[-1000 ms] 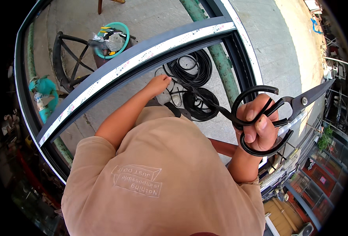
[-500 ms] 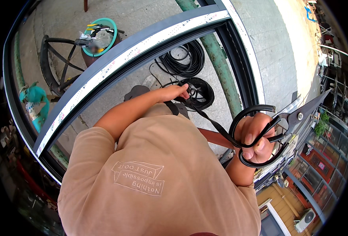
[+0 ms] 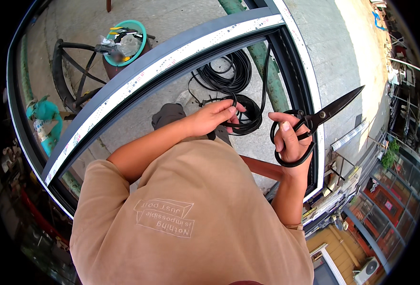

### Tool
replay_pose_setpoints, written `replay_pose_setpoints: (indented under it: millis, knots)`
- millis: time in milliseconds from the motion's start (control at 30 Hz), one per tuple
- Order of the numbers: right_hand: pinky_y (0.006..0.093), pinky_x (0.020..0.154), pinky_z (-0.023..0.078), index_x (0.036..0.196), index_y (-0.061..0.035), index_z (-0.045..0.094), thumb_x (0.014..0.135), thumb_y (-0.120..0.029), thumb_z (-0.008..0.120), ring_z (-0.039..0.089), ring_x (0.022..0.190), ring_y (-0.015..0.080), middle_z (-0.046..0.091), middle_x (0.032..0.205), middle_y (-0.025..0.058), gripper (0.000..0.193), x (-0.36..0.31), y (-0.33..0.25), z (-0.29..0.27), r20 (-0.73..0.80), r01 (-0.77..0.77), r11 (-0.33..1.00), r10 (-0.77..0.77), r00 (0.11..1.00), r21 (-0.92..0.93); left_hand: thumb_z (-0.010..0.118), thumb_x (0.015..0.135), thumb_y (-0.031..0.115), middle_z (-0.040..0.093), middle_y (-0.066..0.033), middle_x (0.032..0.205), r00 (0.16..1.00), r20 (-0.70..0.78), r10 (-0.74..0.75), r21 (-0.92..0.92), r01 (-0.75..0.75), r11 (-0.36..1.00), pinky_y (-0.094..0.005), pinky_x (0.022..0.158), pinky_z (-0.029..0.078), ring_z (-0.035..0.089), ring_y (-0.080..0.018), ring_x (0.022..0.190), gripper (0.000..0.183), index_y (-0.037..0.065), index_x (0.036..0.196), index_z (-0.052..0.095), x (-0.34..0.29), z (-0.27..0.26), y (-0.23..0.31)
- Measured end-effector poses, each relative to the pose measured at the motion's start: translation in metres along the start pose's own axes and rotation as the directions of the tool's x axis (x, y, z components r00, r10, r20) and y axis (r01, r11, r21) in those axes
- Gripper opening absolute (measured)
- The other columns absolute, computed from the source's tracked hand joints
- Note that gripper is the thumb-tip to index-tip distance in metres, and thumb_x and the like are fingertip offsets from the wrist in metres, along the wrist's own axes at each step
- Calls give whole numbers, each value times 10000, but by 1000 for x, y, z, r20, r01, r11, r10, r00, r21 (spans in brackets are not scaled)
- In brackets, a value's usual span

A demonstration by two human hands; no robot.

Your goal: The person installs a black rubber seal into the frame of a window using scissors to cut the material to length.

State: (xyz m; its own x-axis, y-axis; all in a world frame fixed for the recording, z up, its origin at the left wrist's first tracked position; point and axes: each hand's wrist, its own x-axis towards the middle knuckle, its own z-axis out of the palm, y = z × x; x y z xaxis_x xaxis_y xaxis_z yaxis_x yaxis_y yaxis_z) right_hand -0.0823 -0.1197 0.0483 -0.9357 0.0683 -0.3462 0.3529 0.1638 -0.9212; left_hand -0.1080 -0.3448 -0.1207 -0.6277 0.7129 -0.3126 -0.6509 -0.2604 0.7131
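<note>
My left hand [image 3: 213,118] has its fingers closed round a black rubber strip [image 3: 234,97], just above a loose black coil [image 3: 253,116]. To the right, my right hand [image 3: 290,140] grips black-handled scissors [image 3: 334,108] by their loops. The index finger stretches toward the left hand, and the blades point up and to the right, away from the strip. A length of strip [image 3: 265,78] runs from the corner of the grey window frame [image 3: 219,26] down to the coil. Behind it lies a larger coil [image 3: 243,71] of black strip.
The frame lies across a green pipe [image 3: 272,80]. At the far left, a turquoise basin [image 3: 141,32] of tools and a plastic bag rests on a dark brown stand. Beside it is a black tubular rack [image 3: 57,71]. A torn turquoise wrap [image 3: 43,114] hangs nearer left.
My right hand has moved left and away from my body with the scissors, and the strip no longer runs to it. A strip now hangs from the frame's corner.
</note>
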Motion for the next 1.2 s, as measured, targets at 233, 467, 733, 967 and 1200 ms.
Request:
replay_pose_setpoints:
  millis: [233,467,733,967,1200]
  knots:
    - [272,566,408,920,2,759,1108,-367,705,541,596,87,586,637,-10,417,14,29,17,114,-173,981,183,977,-90,612,1110,244,735,-199,1025,977,166,133,763,-213,611,-522,812,572,722,-437,970,241,18,1193,591,-20,44,45]
    - [271,499,404,910,4,747,1076,-402,755,582,545,97,604,625,12,439,32,33,24,85,-244,957,259,962,-155,659,1061,182,721,-148,1015,952,249,179,801,-306,514,-532,795,560,721,-386,969,164,61,1166,628,-28,56,40]
    - [272,479,430,960,26,767,1065,-301,768,590,539,92,640,647,13,344,36,37,23,126,-356,927,369,921,-113,715,1030,201,704,-141,926,931,311,192,787,-366,497,-528,766,553,723,-389,921,209,66,1123,584,-31,55,36]
    - [293,690,581,1120,56,784,1051,-168,734,730,763,166,785,933,127,239,41,37,25,169,-260,961,272,947,-91,739,1004,181,712,-140,938,904,375,206,776,-427,464,-518,771,573,739,-383,919,231,53,1107,576,-32,55,39]
    - [259,698,460,1154,16,756,1030,-142,698,560,755,67,813,1096,166,209,47,33,2,205,77,969,-127,970,235,749,1013,197,727,-117,1006,927,353,130,718,-357,597,-486,835,575,741,-359,946,287,60,1223,609,-32,53,37]
